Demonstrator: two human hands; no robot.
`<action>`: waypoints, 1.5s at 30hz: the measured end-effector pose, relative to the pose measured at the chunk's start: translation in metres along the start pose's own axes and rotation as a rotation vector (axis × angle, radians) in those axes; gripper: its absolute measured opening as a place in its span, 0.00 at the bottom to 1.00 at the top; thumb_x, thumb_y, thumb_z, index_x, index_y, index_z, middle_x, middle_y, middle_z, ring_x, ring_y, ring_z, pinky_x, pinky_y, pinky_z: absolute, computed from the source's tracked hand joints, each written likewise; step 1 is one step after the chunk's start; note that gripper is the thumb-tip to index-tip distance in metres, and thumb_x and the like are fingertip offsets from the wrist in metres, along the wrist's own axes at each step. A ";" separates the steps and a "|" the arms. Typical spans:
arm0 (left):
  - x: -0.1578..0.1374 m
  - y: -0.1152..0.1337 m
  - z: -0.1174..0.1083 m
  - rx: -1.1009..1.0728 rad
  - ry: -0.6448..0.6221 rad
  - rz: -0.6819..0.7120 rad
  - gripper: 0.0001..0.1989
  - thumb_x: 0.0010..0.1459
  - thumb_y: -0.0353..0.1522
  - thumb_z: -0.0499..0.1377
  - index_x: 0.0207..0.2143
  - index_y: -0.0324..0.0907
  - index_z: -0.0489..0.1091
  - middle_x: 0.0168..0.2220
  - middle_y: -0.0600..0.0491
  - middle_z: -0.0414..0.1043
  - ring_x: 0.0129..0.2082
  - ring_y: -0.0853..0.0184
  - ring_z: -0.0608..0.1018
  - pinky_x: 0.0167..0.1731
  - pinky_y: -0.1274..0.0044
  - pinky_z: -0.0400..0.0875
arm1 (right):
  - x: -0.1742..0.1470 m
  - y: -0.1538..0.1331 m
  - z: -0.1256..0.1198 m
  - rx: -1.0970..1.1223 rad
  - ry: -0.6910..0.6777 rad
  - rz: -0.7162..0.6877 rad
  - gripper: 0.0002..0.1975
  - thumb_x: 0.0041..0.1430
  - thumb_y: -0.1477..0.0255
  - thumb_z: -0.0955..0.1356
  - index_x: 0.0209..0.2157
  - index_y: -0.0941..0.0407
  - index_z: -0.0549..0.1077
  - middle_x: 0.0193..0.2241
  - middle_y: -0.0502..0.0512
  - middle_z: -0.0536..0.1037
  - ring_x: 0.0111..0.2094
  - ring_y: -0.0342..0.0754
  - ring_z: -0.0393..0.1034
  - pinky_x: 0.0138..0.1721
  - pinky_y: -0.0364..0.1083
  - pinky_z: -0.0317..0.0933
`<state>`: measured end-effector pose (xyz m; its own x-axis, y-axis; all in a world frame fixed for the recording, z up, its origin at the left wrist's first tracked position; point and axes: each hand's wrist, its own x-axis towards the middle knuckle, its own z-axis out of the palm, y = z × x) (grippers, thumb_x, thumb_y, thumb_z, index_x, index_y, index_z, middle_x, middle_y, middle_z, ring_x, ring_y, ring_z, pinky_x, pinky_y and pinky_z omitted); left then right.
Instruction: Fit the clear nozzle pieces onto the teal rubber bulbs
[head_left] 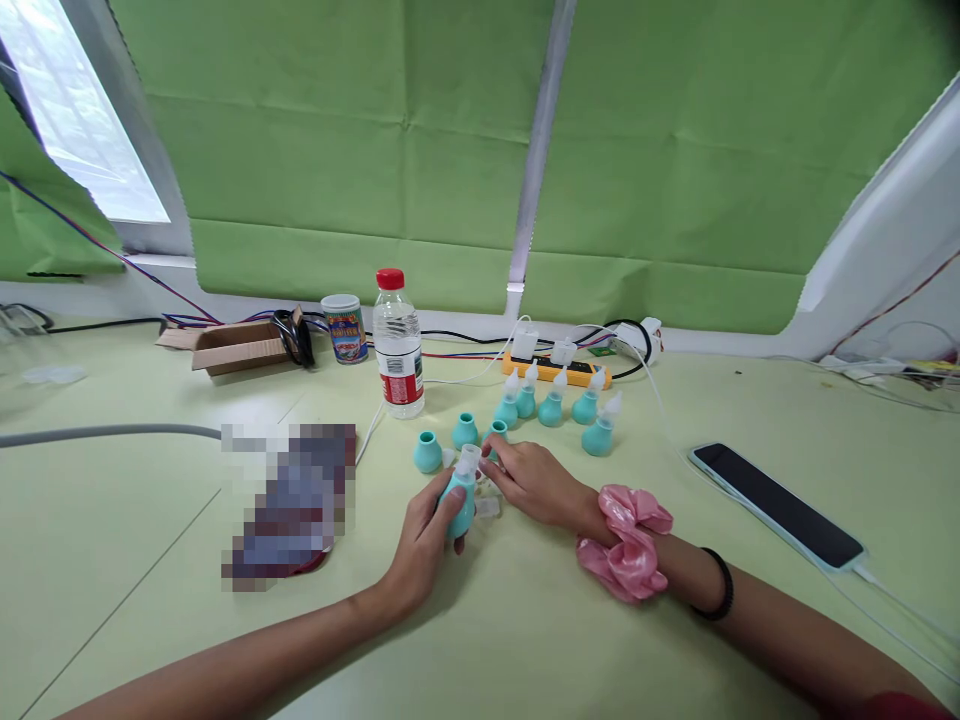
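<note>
My left hand point(431, 525) is wrapped round a teal nasal aspirator bulb point(459, 505) with a clear plastic collar point(469, 457) at its top. Close beside that collar, my right hand point(534, 482) has its fingers bent together; anything between the fingertips is too small to make out. Just behind the hands stand open-topped teal bulbs point(428, 453), one partly covered by my right fingers. Farther back and right are several teal bulbs with pointed clear tips point(598, 432). Small clear pieces point(487, 507) lie on the table beneath my hands.
A red-capped water bottle point(400, 350), a can point(345, 328) and an open cardboard box point(244, 345) stand at the back left. Behind the bulbs lies an orange power strip point(559, 370) with cables. A charging phone point(776, 505) rests at right; a blurred-out item point(296, 505) lies left.
</note>
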<state>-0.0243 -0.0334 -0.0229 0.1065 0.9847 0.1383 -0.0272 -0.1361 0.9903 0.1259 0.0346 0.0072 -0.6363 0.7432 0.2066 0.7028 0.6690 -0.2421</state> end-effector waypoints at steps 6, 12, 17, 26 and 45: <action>0.001 0.003 0.003 0.046 0.026 0.013 0.12 0.51 0.38 0.55 0.26 0.39 0.57 0.25 0.56 0.62 0.26 0.72 0.66 0.25 0.81 0.60 | 0.001 0.003 0.001 0.014 0.064 -0.008 0.09 0.58 0.69 0.58 0.35 0.59 0.64 0.20 0.50 0.69 0.22 0.44 0.63 0.25 0.41 0.49; 0.001 0.003 0.003 0.071 0.021 -0.032 0.13 0.52 0.38 0.54 0.35 0.40 0.56 0.24 0.57 0.65 0.23 0.72 0.67 0.23 0.80 0.59 | -0.004 -0.004 -0.004 0.301 0.328 -0.195 0.04 0.52 0.73 0.62 0.29 0.59 0.66 0.17 0.48 0.66 0.17 0.38 0.57 0.21 0.39 0.53; 0.001 0.006 0.003 0.042 0.005 -0.036 0.16 0.54 0.39 0.52 0.43 0.42 0.55 0.23 0.56 0.68 0.23 0.70 0.69 0.23 0.80 0.59 | -0.007 -0.012 -0.008 0.464 0.365 -0.378 0.07 0.49 0.73 0.66 0.32 0.59 0.70 0.22 0.51 0.72 0.21 0.39 0.63 0.24 0.40 0.59; -0.006 0.007 0.000 0.046 -0.033 0.045 0.14 0.58 0.39 0.44 0.39 0.39 0.58 0.22 0.54 0.67 0.23 0.70 0.67 0.26 0.79 0.61 | -0.005 -0.013 -0.011 0.567 0.393 -0.435 0.05 0.50 0.72 0.67 0.28 0.57 0.74 0.22 0.53 0.74 0.22 0.41 0.66 0.24 0.41 0.61; -0.006 0.002 0.001 -0.058 0.034 0.118 0.12 0.55 0.40 0.51 0.32 0.43 0.51 0.20 0.60 0.58 0.20 0.74 0.61 0.21 0.82 0.55 | -0.011 -0.025 -0.003 0.691 0.447 -0.378 0.05 0.50 0.76 0.66 0.28 0.56 0.75 0.25 0.53 0.74 0.26 0.43 0.68 0.28 0.42 0.63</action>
<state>-0.0236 -0.0398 -0.0215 0.0651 0.9654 0.2526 -0.0955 -0.2460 0.9646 0.1166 0.0100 0.0140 -0.5020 0.5057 0.7017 0.0329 0.8219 -0.5688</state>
